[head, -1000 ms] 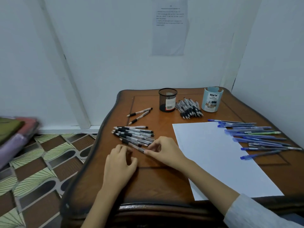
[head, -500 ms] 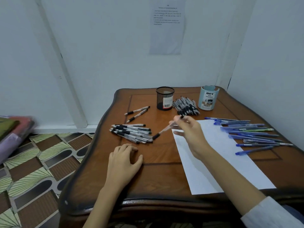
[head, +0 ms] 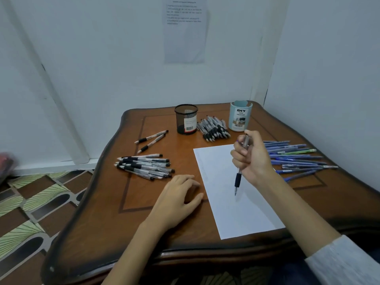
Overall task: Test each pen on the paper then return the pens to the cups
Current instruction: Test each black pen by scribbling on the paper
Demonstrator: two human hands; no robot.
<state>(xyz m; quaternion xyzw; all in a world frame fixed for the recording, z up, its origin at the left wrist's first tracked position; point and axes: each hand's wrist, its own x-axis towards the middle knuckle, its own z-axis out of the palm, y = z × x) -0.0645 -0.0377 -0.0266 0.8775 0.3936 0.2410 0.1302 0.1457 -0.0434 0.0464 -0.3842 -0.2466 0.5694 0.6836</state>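
My right hand (head: 251, 159) grips a clear pen with a black grip (head: 238, 178), tip down just above the white paper (head: 232, 206). My left hand (head: 176, 199) rests on the table beside the paper's left edge, fingers loosely curled. A pile of black-grip pens (head: 145, 165) lies to the left, with two more pens (head: 152, 138) behind it. Another bundle of black-grip pens (head: 213, 128) sits between the black mesh cup (head: 186, 119) and the pale blue cup (head: 239, 116). Several blue pens (head: 296, 159) lie right of the paper.
The brown wooden table (head: 127, 223) fills a corner between two white walls. A printed sheet (head: 185, 27) hangs on the back wall. Patterned floor tiles (head: 30, 212) show on the left, below the table's curved edge.
My right hand picked a pen from the left pile, carried it right over the paper and turned it tip down. My left hand slid slightly right toward the paper's edge.
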